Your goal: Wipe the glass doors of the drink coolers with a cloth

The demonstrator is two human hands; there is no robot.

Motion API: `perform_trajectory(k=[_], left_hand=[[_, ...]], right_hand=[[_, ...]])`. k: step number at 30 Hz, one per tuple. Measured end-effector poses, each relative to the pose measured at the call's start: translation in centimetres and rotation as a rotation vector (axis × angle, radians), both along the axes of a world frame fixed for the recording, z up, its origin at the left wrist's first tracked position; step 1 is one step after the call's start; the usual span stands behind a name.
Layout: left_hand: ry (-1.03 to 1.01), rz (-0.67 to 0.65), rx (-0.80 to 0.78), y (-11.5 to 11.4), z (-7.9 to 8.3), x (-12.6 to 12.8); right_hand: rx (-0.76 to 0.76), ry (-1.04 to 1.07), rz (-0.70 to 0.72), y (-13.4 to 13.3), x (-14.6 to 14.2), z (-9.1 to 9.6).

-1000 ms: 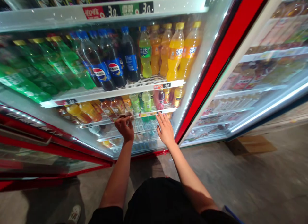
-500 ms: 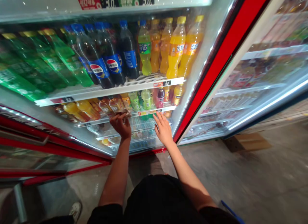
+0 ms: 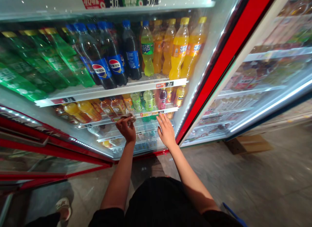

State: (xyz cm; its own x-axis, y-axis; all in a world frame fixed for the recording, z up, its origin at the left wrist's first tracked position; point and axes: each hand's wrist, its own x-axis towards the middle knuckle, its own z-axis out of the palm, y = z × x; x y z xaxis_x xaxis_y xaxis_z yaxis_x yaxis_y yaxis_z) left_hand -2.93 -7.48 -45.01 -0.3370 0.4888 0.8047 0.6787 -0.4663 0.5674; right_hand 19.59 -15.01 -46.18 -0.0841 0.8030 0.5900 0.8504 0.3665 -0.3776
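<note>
change: left hand (image 3: 125,129) barely moved since last look | grip: curled shut on small item (image 3: 130,119), kind hidden | item: at front edge of lower wire shelf (image 3: 97,124) | right hand (image 3: 166,131): open, spread, empty, just below price strip (image 3: 148,114)

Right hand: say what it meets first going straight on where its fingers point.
The front edge of the white wire shelf, just past the fingertips of the right hand, comes first, with a dark red drink bottle behind it; depth is unclear, so they may pass under.
</note>
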Motion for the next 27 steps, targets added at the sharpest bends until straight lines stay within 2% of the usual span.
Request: perform_trajectory(k=[3, 7, 10, 13, 17, 20, 24, 27], left_hand=[[0.04, -0.094, -0.001, -0.1, -0.1, 1.0], [0.125, -0.223, -0.005, 0.4, 1.4, 1.7], [0.082, -0.186, 0.012, 0.4, 2.1, 1.6], [0.059, -0.124, 0.01, 0.0, 1.7, 1.8], [0.175, -0.199, 0.046, -0.3, 1.2, 2.7], [0.236, -0.262, 0.051, -0.1, 2.3, 3.0], [0.171, -0.194, 0.089, 0.1, 3.5, 3.0], [0.121, -0.17, 0.106, -0.1, 3.1, 3.4]], right_hand=[[-0.008, -0.012, -0.01, 0.0, -0.2, 0.0], [-0.014, -0.022, -0.016, 0.0, -0.4, 0.2], [-0.005, -0.022, -0.032, -0.1, -0.4, 0.5], [-0.012, -0.022, -0.045, -0.1, -0.2, 0.6], [-0.003, -0.02, -0.049, -0.1, 0.1, 0.5], [-0.004, -0.022, -0.049, 0.0, 0.2, 0.4], [-0.009, -0.023, -0.05, 0.2, 0.5, 0.5], [0.0, -0.025, -0.053, 0.2, 0.8, 0.6]])
